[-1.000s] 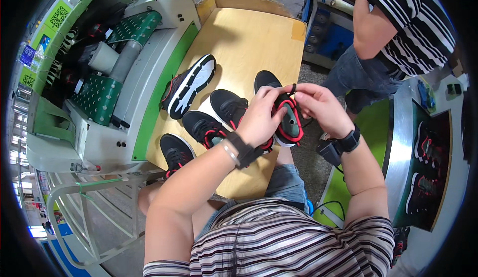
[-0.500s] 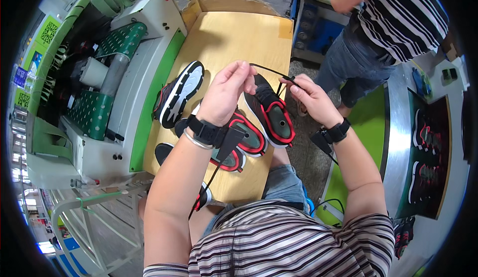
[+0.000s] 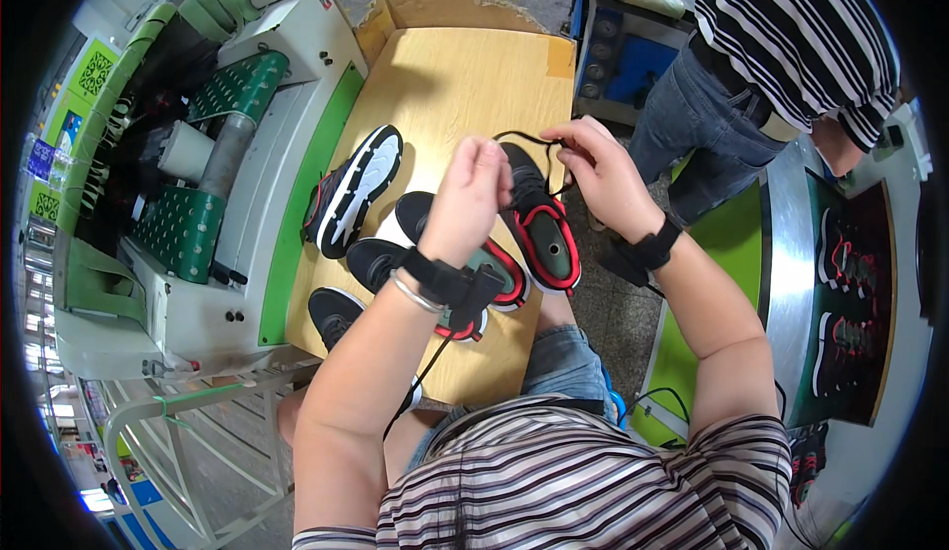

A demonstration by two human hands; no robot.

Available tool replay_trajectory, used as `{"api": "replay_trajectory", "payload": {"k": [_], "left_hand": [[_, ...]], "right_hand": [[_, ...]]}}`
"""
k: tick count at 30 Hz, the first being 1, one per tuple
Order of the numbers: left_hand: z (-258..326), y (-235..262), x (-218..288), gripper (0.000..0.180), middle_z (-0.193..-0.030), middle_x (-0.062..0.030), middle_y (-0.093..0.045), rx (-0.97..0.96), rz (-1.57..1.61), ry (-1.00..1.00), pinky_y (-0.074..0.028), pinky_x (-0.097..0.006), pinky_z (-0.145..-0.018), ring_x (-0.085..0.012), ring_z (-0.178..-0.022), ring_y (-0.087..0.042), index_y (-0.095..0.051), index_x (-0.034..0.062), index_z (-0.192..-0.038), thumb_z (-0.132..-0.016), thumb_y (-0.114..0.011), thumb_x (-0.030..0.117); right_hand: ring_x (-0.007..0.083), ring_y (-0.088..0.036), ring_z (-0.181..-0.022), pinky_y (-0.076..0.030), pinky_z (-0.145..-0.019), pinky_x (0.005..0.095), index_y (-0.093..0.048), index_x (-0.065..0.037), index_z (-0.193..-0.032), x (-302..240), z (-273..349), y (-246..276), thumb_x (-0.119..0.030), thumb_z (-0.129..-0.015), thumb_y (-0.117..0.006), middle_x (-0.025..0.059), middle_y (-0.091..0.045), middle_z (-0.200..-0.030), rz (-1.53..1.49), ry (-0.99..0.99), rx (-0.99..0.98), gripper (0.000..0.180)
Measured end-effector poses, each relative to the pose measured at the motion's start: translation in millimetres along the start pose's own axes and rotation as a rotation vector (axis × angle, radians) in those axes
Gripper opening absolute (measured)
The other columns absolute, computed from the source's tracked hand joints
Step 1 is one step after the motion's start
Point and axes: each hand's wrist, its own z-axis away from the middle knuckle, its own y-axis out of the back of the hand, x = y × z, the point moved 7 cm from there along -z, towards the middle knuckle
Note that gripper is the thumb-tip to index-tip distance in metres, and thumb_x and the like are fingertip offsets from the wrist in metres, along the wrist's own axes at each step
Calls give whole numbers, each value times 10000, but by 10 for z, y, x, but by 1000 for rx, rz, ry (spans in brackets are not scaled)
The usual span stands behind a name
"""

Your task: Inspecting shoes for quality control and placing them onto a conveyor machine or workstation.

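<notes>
Both hands are up over the wooden bench (image 3: 465, 85), working a black lace (image 3: 522, 139) on a black shoe with a red-edged collar (image 3: 539, 229). The left hand (image 3: 473, 194) is closed, fingers curled down toward the shoe's tongue, though I cannot tell exactly what it pinches. The right hand (image 3: 598, 169) is pinched shut on the lace, which arcs in a thin loop between the two hands. The shoe sits at the bench's near right edge, toe pointing away.

To lace well here, I'd judge the lace should stay taut between both hands, the shoe steadied, and the tip fed squarely into the eyelet.

Other shoes lie beside it: one tipped over, showing its white and black sole (image 3: 354, 192), two more dark ones (image 3: 390, 253) under the left forearm. As for containers, a dark tray (image 3: 850, 293) on the right holds a few more shoes with red trim. Another person in a striped shirt (image 3: 801, 36) stands beyond.
</notes>
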Motion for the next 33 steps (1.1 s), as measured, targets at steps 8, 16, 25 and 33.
{"api": "replay_trajectory", "payload": {"k": [8,16,25,33], "left_hand": [[79,-374,-607,336,-942,-149,-590,-129,-516,-68,-489,-343,-821,-225,-859,-573,-528,-28,-1092,-1011,-654,273],[18,-537,-423,352,-888,-155,-517,-153,-627,-180,-466,-396,-743,-326,-802,-538,-498,-18,-884,-873,-786,183],[-1,-549,-511,259,-890,-141,-490,-168,-651,-293,-460,-364,-720,-295,-767,-507,-494,-3,-885,-893,-738,82],[386,-670,76,329,-1150,-70,-605,-371,-215,-309,-448,-298,-963,-175,-1058,-577,-537,8,-1290,-1100,-479,271]], "right_hand": [[119,-617,-889,-524,-781,262,-446,-82,-1413,234,9,-30,40,-958,-601,51,-581,-986,-393,-252,-53,496],[130,-590,-752,-491,-669,283,-556,-40,-1246,734,860,135,-203,-971,-694,77,-631,-912,39,-456,24,349],[123,-544,-659,-425,-588,298,-572,-39,-810,-777,1044,310,-159,-1021,-611,31,-577,-719,-923,-46,-237,245],[184,-593,-797,-465,-733,337,-641,9,-917,-862,1257,211,-130,-983,-681,61,-664,-882,-827,-83,-436,159]]}}
